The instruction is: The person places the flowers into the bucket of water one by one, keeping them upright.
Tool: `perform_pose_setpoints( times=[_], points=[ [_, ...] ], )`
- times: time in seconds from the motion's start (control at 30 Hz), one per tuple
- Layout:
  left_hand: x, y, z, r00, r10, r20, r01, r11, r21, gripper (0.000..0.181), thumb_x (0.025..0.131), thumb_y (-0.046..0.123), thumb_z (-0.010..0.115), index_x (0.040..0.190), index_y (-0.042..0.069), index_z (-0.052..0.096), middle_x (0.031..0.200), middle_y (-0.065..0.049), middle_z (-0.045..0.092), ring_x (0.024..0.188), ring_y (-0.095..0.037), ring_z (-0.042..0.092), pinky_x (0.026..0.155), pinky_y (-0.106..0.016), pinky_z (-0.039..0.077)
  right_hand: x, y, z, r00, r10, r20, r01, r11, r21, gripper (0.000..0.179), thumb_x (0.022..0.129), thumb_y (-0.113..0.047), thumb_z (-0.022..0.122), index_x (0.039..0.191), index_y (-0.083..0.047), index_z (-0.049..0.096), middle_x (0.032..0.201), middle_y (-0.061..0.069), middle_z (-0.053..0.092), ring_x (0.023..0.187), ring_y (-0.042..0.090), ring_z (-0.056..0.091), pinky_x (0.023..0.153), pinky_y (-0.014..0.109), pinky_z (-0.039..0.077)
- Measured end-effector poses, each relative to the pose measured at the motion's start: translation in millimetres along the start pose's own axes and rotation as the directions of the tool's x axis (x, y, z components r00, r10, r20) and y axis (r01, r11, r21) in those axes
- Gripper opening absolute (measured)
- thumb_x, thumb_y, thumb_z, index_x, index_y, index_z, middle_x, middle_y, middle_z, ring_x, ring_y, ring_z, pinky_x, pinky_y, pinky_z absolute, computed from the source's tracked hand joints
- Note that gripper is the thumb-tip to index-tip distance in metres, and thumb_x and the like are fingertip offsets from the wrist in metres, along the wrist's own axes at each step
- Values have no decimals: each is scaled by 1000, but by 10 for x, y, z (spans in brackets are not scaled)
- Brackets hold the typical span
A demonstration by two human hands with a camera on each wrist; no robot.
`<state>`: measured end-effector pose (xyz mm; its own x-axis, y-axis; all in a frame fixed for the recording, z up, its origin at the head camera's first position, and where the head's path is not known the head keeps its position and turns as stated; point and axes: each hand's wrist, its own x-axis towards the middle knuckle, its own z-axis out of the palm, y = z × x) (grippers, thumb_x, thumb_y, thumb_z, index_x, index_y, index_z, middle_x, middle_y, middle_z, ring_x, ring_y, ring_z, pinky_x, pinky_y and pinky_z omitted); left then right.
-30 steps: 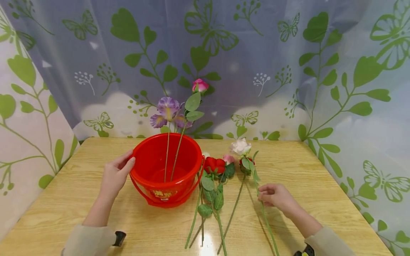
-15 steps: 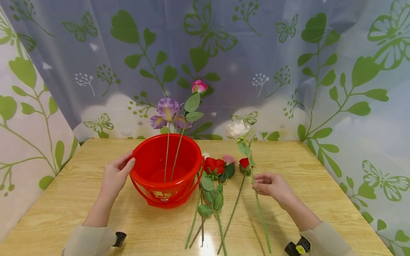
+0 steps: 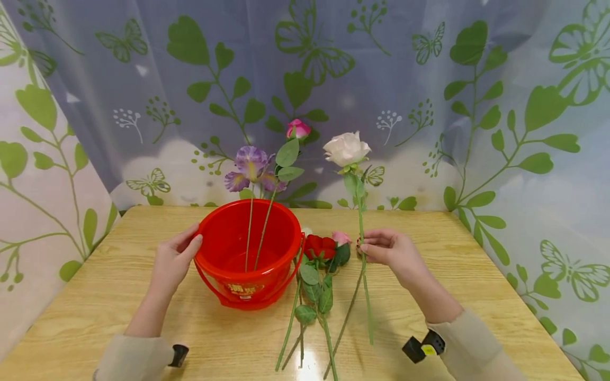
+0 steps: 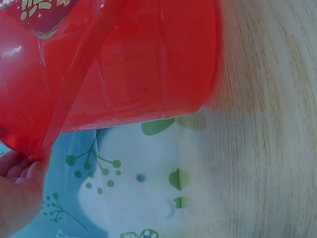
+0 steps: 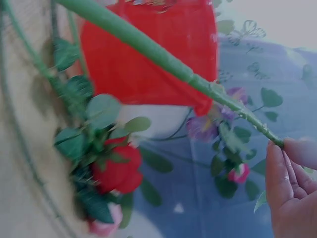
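My left hand (image 3: 176, 259) grips the rim of a red plastic bucket (image 3: 245, 288) on its left side, thumb and fingers over the edge. Inside stand a purple iris (image 3: 251, 164) and a pink rosebud (image 3: 298, 128), their stems leaning on the far wall. My right hand (image 3: 393, 254) pinches the green stem of a white rose (image 3: 347, 149), upright to the right of the bucket and off the table. In the right wrist view the stem (image 5: 163, 57) runs from thumb and fingertips across the bucket. The left wrist view shows the fingers (image 4: 22, 173) at the rim by the bucket's handle.
Between bucket and right hand lie several artificial flowers on the wooden table (image 3: 119, 275), among them a red rose (image 3: 320, 246) and a pink flower (image 3: 341, 238). Another red bloom is mostly hidden behind the right hand. A patterned curtain (image 3: 405, 69) hangs behind the table.
My right hand has lifted the white rose off the table and carried it left and up, turning it more upright. The left hand and bucket have stayed in place.
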<state>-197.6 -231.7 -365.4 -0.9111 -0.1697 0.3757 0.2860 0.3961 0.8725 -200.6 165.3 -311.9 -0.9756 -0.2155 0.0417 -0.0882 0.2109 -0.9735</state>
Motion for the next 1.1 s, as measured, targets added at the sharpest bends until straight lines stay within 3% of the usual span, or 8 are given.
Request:
perform_pose_setpoints(
  times=[0.43, 0.7, 0.9, 1.1],
  points=[
    [3, 0, 0, 1000, -19, 5, 19, 1000, 11, 41, 89, 17, 55, 123, -5, 49, 119, -21, 51, 89, 10, 49, 72, -11, 44, 170, -490, 208, 988, -139, -59, 145, 983, 115, 35, 82, 1, 59, 115, 11, 49, 88, 2, 58, 78, 11, 60, 74, 30, 51],
    [0, -3, -4, 1000, -21, 11, 21, 1000, 4, 42, 89, 18, 55, 124, -5, 48, 119, -21, 51, 90, 10, 49, 73, -11, 44, 264, -808, 327, 971, -201, -127, 230, 932, 280, 29, 82, 1, 60, 109, 5, 53, 85, 2, 59, 78, 12, 60, 73, 28, 51],
    [10, -3, -5, 1000, 1, 0, -1, 1000, 15, 41, 88, 17, 56, 122, -5, 50, 117, -21, 52, 90, 10, 50, 72, -9, 43, 357, -976, 469, 943, -268, -200, 328, 853, 405, 23, 82, 7, 57, 105, 5, 55, 85, 3, 62, 79, 15, 61, 73, 28, 51],
    [15, -7, -8, 1000, 15, -9, -14, 1000, 23, 40, 88, 17, 56, 121, -5, 51, 115, -21, 53, 87, 12, 49, 71, -8, 43, 471, -992, 663, 890, -345, -297, 441, 815, 377, 21, 81, 7, 57, 102, 7, 56, 82, 1, 62, 78, 14, 61, 72, 29, 51]
  ],
)
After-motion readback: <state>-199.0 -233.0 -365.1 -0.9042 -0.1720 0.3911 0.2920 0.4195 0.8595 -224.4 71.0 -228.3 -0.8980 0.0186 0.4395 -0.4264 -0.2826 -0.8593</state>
